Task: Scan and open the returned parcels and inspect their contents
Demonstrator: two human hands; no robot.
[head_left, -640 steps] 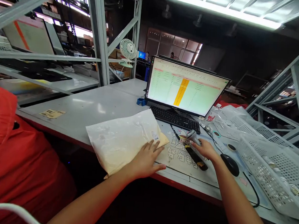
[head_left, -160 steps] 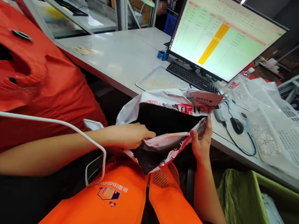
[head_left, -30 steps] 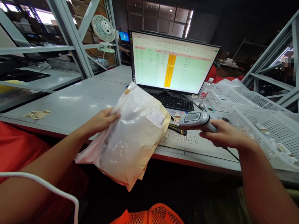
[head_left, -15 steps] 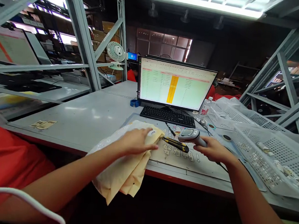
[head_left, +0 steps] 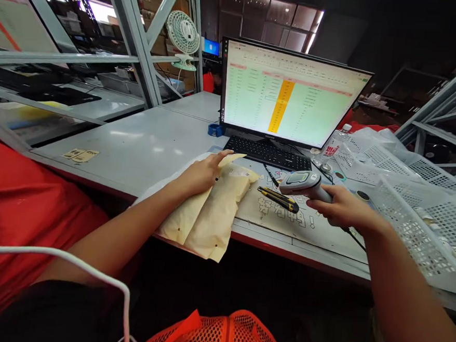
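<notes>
Head view, looking down over a grey table point(head_left: 143, 149): left hand point(head_left: 204, 173) laid flat, fingers loosely together, on a tan padded parcel point(head_left: 209, 211) — parcel lying on the near edge of the table, its lower end drooping over the red-trimmed lip, its top corner just short of the black keyboard point(head_left: 266, 153). Right hand point(head_left: 340, 207) curled tight round the handle of a grey barcode scanner point(head_left: 303, 182), head of the scanner aimed left toward the parcel and held above a printed desk mat point(head_left: 287, 219). Yellow-and-black utility knife point(head_left: 278, 198) lying on the mat between the parcel and the scanner, apart from both hands. Monitor point(head_left: 291, 94) behind the keyboard, lit with a green spreadsheet and one orange column. White perforated baskets point(head_left: 413, 205) stacked to the right of the scanner hand — small items inside, too small to tell. Blue tape roll point(head_left: 216, 130) left of the monitor's foot; small white fan point(head_left: 183, 35) further back on the shelving; orange mesh vest point(head_left: 220, 337) at the bottom edge.
</notes>
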